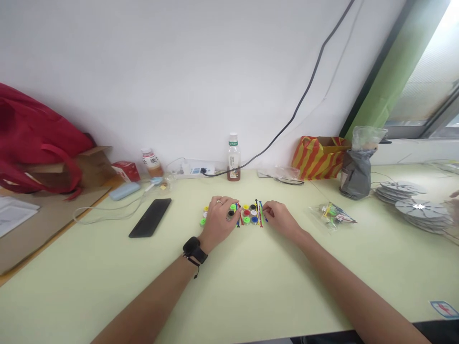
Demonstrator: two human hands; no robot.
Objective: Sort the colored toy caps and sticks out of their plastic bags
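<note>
My left hand (220, 217), with a ring and a black watch, is closed around a small round black-topped piece (230, 214). Beneath its fingers lie more small round pieces with coloured tops, partly hidden; a green-topped one (202, 221) shows at their left. Between my hands sits a group of round pieces with yellow, black, red, white, green and blue tops, including a red one (246, 213). Thin coloured sticks (260, 214) stand in line along the group's right side. My right hand (280, 218) pinches a thin blue stick (266, 219) beside them.
A black phone (150, 218) lies left, near a white cable and a light-blue case (125, 191). A drink bottle (234, 160) stands by the wall. To the right are a clear packet of parts (335, 215), a striped bag (317, 158), a grey bag (355, 174) and stacked grey discs (423, 212).
</note>
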